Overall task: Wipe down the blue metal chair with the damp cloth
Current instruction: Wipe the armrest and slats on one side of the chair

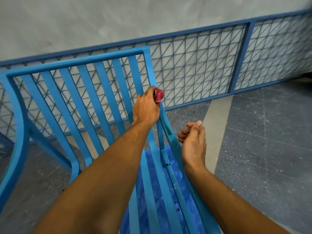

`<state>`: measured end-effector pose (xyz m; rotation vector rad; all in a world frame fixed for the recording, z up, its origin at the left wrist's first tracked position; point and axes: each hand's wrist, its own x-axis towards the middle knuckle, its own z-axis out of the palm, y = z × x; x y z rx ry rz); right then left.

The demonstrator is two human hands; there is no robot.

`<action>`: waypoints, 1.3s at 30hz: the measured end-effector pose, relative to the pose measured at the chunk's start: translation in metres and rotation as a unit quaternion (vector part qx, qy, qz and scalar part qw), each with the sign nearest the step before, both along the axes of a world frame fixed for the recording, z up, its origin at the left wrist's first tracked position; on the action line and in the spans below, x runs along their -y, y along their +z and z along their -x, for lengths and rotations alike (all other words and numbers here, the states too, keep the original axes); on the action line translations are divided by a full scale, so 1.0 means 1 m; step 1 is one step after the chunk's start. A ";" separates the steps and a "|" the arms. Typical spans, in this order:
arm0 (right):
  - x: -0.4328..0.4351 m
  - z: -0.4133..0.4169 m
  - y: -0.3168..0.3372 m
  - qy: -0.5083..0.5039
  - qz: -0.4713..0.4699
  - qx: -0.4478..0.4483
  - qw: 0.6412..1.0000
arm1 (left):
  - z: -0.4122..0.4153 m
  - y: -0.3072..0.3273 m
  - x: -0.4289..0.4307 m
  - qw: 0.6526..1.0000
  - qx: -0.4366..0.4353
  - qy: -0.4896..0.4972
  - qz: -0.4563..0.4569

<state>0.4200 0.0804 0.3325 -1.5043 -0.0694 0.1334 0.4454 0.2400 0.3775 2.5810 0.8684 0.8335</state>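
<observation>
The blue slatted metal chair (94,92) faces me, slats running top to bottom. My left hand (146,107) is clamped on the bunched red damp cloth (158,96), pressed against the backrest's right upright. My right hand (194,141) hovers loosely curled just beside the frame, holding nothing.

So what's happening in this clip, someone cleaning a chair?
Yes. The person's left hand presses a bunched red cloth against the right upright of the slatted blue metal chair, about halfway up the backrest. The right hand hovers empty and loosely curled beside the frame, not touching it. A blue wire-mesh railing stands behind.
</observation>
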 end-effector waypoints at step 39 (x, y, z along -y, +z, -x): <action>0.026 0.005 0.010 0.040 0.015 -0.105 0.994 | 0.118 -0.042 0.099 0.972 -0.024 -0.185 0.142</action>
